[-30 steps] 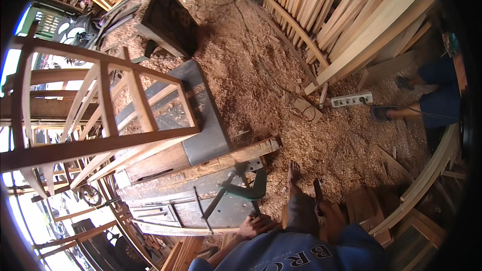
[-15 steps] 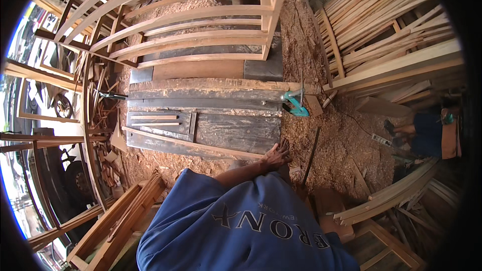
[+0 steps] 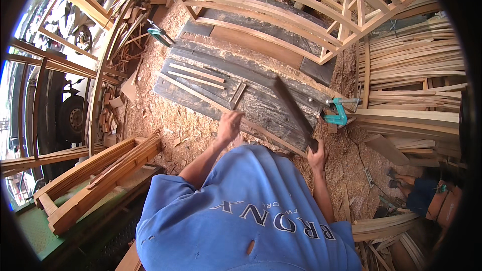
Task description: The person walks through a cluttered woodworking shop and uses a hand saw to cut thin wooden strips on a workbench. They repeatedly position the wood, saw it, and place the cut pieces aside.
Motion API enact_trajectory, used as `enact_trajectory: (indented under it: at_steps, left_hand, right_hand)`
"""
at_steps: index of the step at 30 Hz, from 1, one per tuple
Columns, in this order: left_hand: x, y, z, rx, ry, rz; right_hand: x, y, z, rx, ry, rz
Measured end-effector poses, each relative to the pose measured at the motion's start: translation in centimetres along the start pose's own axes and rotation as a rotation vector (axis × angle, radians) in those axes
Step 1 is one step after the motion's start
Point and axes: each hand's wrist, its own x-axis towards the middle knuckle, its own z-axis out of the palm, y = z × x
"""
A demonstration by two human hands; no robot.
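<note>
My left hand (image 3: 230,126) is closed around a long thin wooden strip (image 3: 193,94) at the near edge of the dark workbench (image 3: 251,145). The strip lies slantwise across the bench, its right end close to my right hand. My right hand (image 3: 317,155) grips the handle end of a long dark flat tool (image 3: 291,105), raised over the bench's right part. Blur hides the tool's exact kind. Two short pale strips (image 3: 197,73) and a small dark wooden piece (image 3: 238,95) lie on the bench top.
A large slatted wooden frame (image 3: 281,32) rests across the far side. Teal clamps grip the bench at its right (image 3: 340,113) and left (image 3: 159,35) ends. Shavings cover the floor (image 3: 173,125). Stacked timber (image 3: 406,65) lies at right; a person (image 3: 422,193) sits at lower right.
The view has turned, and the bench now slants. My left hand has moved left along the strip. The dark tool, earlier beside the bench, is now raised in my right hand.
</note>
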Motion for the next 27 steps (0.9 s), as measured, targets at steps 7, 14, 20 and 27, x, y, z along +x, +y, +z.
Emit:
enact_trajectory:
  at_steps: [7,14,20,27]
  left_hand:
    - [7.3,-9.9,-8.7,0.277,0.043,-0.12]
    - [11.2,-14.7,-10.0,0.528,-0.14,0.008]
    - [12.0,-16.2,-10.1,0.623,-0.216,0.072]
    - [10.1,-13.1,-11.2,0.574,-0.066,0.237]
  right_hand:
    - [8.2,-2.3,10.0,-0.205,-0.354,0.054]
    - [10.7,-5.3,9.3,-0.352,-0.28,-0.104]
    - [14.7,-13.2,13.1,-0.116,-0.433,-0.288]
    - [19.5,-26.0,20.8,0.341,-0.599,-0.401]
